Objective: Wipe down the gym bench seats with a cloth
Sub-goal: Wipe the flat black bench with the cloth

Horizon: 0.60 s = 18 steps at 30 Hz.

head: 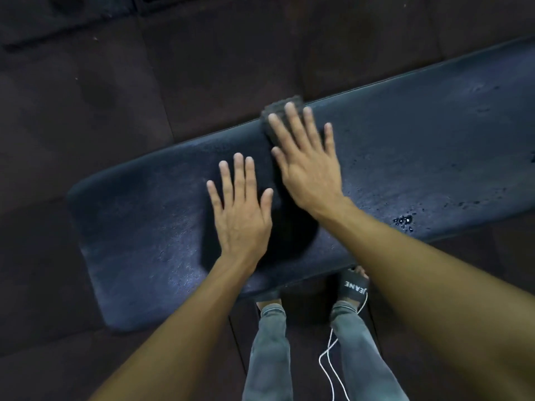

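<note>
L hand flat, fingers spread, empty, on bench seat; R hand flat, open, pressing grey cloth at seat's far edge, droplets near R forearm.

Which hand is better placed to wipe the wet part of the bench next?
Right. The right hand already presses flat on the cloth, and the droplets lie on its side of the bench. The left hand rests bare on the seat.
</note>
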Each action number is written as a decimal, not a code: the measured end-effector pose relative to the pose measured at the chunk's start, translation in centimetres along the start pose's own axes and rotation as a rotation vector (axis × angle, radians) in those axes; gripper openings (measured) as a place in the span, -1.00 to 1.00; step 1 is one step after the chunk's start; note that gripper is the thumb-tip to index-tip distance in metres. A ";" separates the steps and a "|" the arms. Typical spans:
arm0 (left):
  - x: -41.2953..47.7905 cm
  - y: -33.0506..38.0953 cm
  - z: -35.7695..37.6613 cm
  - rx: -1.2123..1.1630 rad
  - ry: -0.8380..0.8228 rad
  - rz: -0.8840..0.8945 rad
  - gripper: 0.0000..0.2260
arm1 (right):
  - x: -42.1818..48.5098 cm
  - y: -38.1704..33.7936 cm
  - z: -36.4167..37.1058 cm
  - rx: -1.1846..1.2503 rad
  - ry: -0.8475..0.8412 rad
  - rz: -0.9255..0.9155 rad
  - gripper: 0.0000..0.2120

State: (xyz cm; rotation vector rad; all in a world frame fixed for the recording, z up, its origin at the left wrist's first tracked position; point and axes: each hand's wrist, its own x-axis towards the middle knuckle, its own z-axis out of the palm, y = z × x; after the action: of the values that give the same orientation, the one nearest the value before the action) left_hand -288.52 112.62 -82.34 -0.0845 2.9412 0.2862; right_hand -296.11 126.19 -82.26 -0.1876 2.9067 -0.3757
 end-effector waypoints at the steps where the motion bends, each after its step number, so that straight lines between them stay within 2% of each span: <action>1: 0.2 1.1 0.3 0.014 0.001 0.011 -0.45 | 0.6 2.0 -0.7 0.003 0.011 0.055 -0.49; 5: 0.9 5.4 1.4 0.079 0.007 0.078 -0.44 | -1.1 10.8 -3.2 0.001 0.022 0.268 -0.48; 9: 1.4 7.5 1.9 0.088 0.002 0.044 -0.44 | -10.5 14.1 -2.8 0.000 0.065 0.388 -0.48; 13: 1.4 7.1 1.7 -0.005 0.017 0.030 -0.50 | -17.1 8.4 0.3 -0.055 0.013 0.143 -0.48; 16: 1.6 7.0 1.5 -0.041 0.026 0.027 -0.52 | -11.2 7.2 0.2 -0.027 0.046 0.036 -0.52; 18: 1.6 6.9 1.5 -0.034 0.019 0.033 -0.52 | -5.9 8.9 -1.1 -0.017 0.060 0.064 -0.51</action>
State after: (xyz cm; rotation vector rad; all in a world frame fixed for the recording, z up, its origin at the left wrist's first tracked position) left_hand -290.29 119.63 -82.82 -0.0443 2.9589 0.3427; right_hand -291.52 135.86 -82.43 -0.0876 2.9672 -0.3519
